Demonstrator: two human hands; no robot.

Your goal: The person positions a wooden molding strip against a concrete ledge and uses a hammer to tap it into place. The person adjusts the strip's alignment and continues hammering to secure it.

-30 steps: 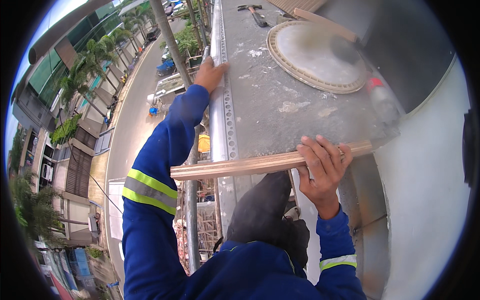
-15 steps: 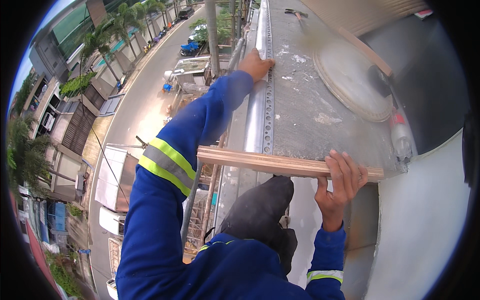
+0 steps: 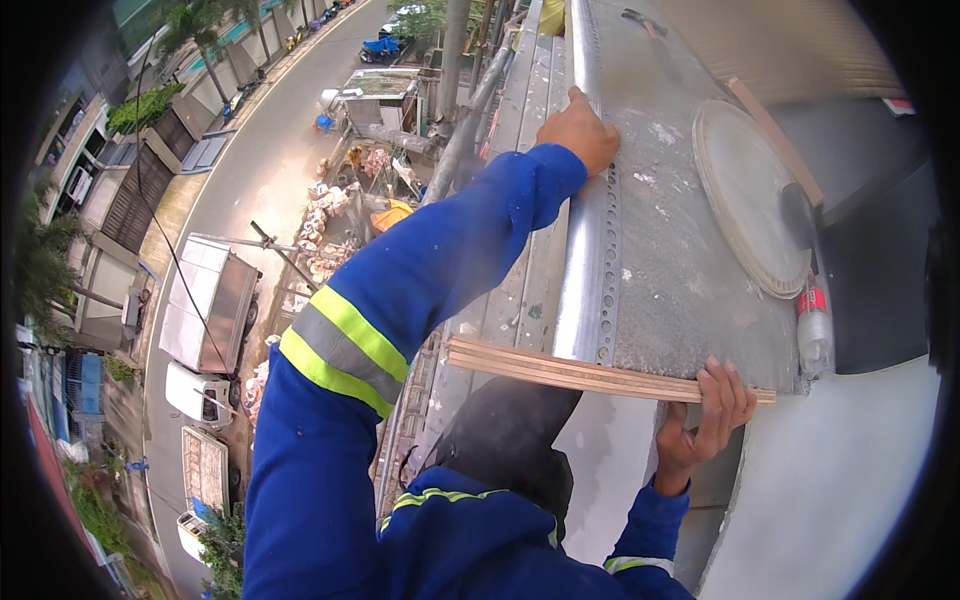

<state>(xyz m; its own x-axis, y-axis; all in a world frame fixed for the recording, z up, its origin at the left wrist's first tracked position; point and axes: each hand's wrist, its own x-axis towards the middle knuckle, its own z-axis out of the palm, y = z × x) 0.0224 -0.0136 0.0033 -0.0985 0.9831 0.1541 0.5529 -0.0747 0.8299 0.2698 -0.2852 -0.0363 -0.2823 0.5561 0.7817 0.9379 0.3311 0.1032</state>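
Note:
My left hand (image 3: 583, 135) is closed on a silver metal edge strip (image 3: 590, 270) with a perforated flange, along the left edge of a rough grey ledge (image 3: 690, 330). My right hand (image 3: 705, 415) grips a layered plywood board (image 3: 560, 367) lying crosswise at the ledge's near end, fingers over its top. On the ledge are a round pale lid (image 3: 740, 200), a clear plastic bottle with a red label (image 3: 815, 340) at the right, and a hammer (image 3: 645, 22) at the far end, blurred.
Metal scaffold tubes (image 3: 455, 140) run left of the ledge, above a street (image 3: 210, 210) far below with trucks (image 3: 215, 315) and rubble. A wooden batten (image 3: 760, 120) lies behind the lid, beside dark panels (image 3: 880, 260). A white wall (image 3: 840, 460) stands at the right.
The view has shifted, so the ledge and my hands sit further right in the picture. Both hands keep their hold on the metal strip and plywood board.

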